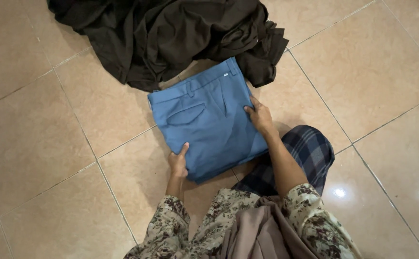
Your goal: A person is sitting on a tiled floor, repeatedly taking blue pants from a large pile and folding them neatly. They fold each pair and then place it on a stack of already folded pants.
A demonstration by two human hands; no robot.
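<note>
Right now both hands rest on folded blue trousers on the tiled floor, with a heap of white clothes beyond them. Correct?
Not quite: the heap of clothes is dark, black-brown, not white. The head view shows the left hand and right hand on the folded blue trousers on the tiled floor.

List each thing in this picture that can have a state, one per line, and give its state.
Blue trousers: folded into a flat rectangle on the tiled floor.
Dark clothes: crumpled in an unfolded heap.
Left hand: flat on the trousers' near edge.
Right hand: fingers pressing the trousers' right edge.

Both hands (178,163) press folded blue trousers (204,120).
</note>
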